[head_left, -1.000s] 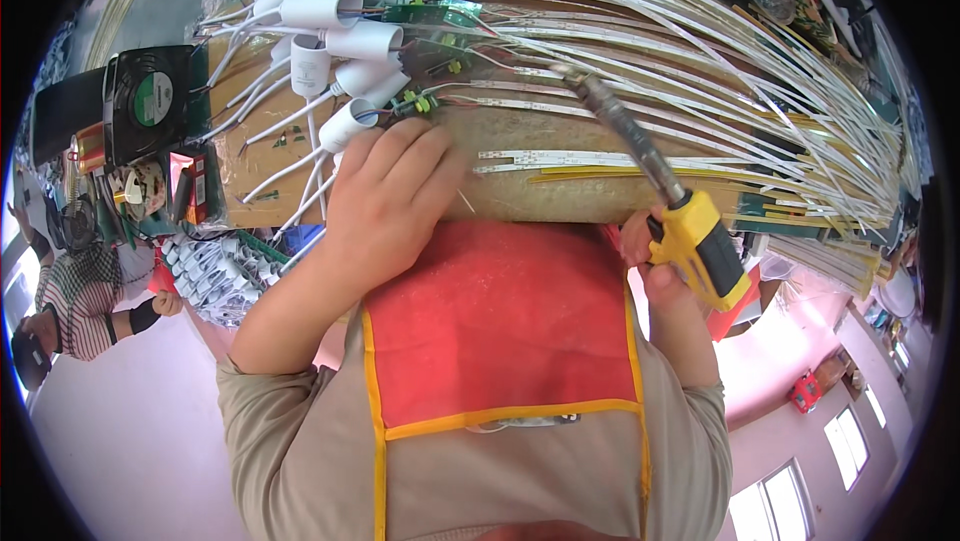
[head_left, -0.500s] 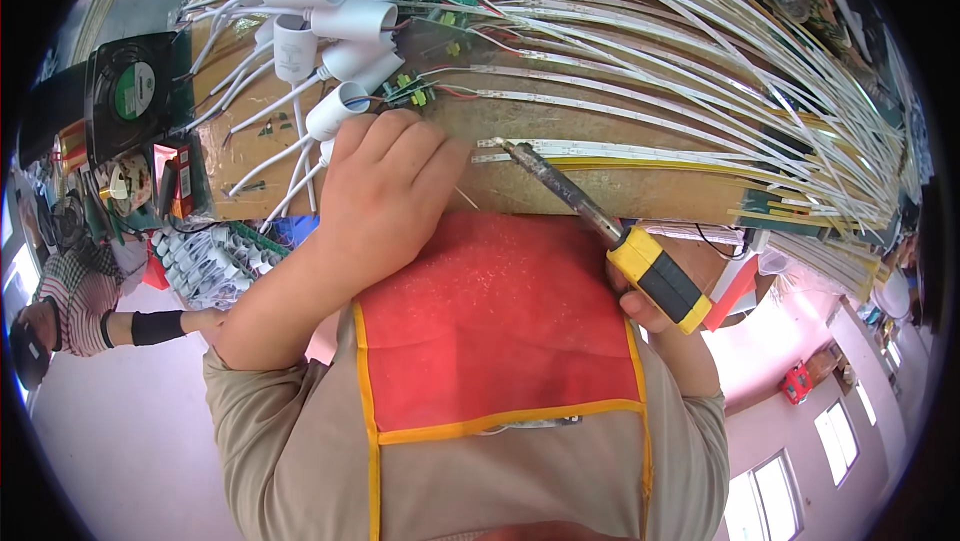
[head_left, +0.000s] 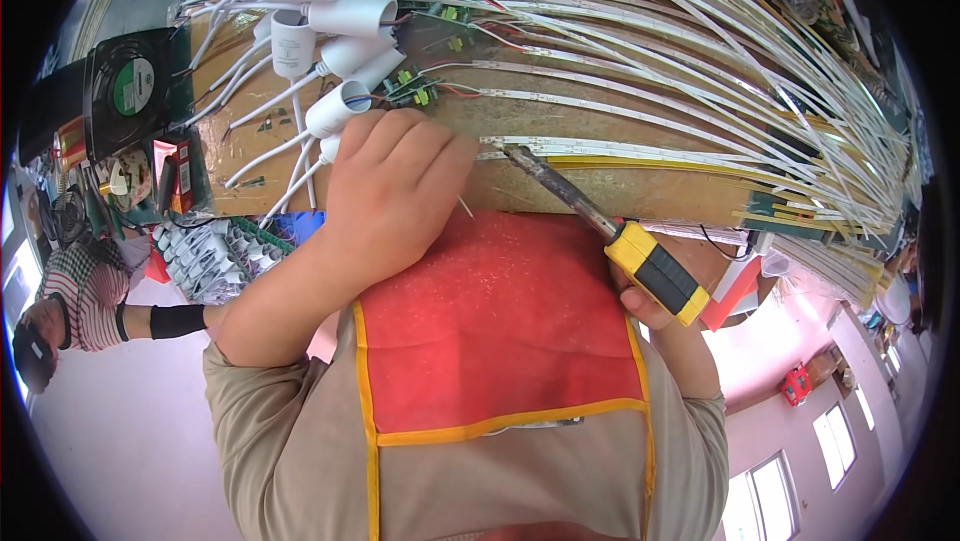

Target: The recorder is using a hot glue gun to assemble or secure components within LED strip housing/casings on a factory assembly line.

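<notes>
My left hand [head_left: 398,186] is curled, knuckles up, at the near edge of the workbench, beside the lowest white lamp sockets [head_left: 335,109]. What its fingers grip is hidden under the hand; a thin pale strand [head_left: 466,207] pokes out below it. My right hand [head_left: 648,309] is wrapped round the yellow and black handle of a soldering iron [head_left: 655,271]. The iron slants up to the left, its dark tip at the left ends of the nearest white LED strips [head_left: 600,149]. Small green circuit boards [head_left: 408,91] with wires lie between sockets and strips.
Many LED strips fan out to the right across the brown bench top [head_left: 600,184]. A black fan [head_left: 130,86] and a red box [head_left: 172,176] stand at the left. Below the bench's left end lies a pile of white sockets [head_left: 215,256], near another person [head_left: 85,296].
The soldering iron's tip has shifted very slightly at the strip ends. My left hand stays nearly in place. The other person at the left has moved a little.
</notes>
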`<state>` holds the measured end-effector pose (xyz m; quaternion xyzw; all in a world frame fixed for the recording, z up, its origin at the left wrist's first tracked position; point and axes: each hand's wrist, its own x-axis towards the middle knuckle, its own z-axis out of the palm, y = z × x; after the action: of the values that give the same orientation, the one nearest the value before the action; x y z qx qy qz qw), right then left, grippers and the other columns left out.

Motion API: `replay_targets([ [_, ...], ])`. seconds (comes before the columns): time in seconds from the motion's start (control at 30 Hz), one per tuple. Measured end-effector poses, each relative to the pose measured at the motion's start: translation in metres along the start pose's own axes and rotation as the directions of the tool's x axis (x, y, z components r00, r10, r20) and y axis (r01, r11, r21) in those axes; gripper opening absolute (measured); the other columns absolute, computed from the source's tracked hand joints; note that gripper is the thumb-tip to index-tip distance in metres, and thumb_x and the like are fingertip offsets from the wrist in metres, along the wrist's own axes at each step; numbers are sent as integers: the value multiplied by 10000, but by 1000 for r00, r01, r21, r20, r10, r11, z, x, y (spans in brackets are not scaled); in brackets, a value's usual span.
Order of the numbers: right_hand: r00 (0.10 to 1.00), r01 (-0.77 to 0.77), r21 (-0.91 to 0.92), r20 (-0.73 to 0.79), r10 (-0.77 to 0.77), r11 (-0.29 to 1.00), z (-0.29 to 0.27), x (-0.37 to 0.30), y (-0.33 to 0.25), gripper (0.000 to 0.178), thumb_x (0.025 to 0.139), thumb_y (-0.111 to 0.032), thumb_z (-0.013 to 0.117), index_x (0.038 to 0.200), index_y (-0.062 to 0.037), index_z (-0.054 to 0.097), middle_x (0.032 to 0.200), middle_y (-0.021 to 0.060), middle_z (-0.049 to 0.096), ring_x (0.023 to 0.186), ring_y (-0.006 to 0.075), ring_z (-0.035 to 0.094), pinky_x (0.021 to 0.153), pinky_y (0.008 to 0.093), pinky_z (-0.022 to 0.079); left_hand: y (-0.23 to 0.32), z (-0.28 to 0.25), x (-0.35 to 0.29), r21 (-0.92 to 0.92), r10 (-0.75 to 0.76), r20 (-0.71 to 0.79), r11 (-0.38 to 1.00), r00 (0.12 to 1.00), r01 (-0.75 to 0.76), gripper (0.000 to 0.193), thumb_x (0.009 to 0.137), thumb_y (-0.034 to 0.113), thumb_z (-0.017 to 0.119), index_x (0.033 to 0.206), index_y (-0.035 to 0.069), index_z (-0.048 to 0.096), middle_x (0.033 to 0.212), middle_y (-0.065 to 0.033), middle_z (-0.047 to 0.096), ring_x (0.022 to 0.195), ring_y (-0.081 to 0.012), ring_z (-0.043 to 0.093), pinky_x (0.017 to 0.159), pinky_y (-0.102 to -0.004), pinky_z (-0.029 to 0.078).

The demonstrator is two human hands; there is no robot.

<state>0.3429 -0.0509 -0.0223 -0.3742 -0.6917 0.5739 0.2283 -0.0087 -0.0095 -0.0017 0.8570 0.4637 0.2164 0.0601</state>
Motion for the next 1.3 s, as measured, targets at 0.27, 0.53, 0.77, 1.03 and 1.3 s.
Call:
replay_targets([
  [0.27,990,-140,19,-13,140,990,4,-5,3,507,823,-379,737,1164,-7,688,950,131,733,810,336,707,715,375,556,0,5,-1,14,-28,9,1000,1000,28,281,737,135,652,1007,62,677,977,-63,628,941,-252,617,834,-402,461],
  [0.53,972,-224,25,-64,225,974,10,-13,7,519,789,-367,785,1143,-4,675,919,118,729,805,311,710,710,376,549,-1,4,2,-1,-59,43,998,997,59,241,752,136,647,984,77,667,954,-49,611,931,-249,596,845,-404,452],
  [0.77,984,-170,24,-44,171,985,7,-13,18,498,780,-347,798,1117,-1,677,908,117,724,793,307,706,696,372,543,2,5,2,21,-66,55,998,996,65,223,754,138,653,969,83,670,943,-47,609,930,-247,596,846,-405,453],
  [1.03,985,-149,75,-77,155,986,9,-13,15,452,791,-297,797,1095,12,673,908,124,718,770,294,694,684,361,537,0,3,4,5,-67,55,998,996,66,226,749,114,679,973,86,679,935,-47,620,917,-251,606,840,-406,461],
  [1.3,984,-116,123,-118,131,986,14,-11,15,403,813,-305,772,1065,-3,680,906,122,711,778,315,685,697,375,535,3,0,5,-3,-70,78,998,994,71,253,736,68,726,987,76,694,939,-50,650,895,-262,628,821,-410,475],
])
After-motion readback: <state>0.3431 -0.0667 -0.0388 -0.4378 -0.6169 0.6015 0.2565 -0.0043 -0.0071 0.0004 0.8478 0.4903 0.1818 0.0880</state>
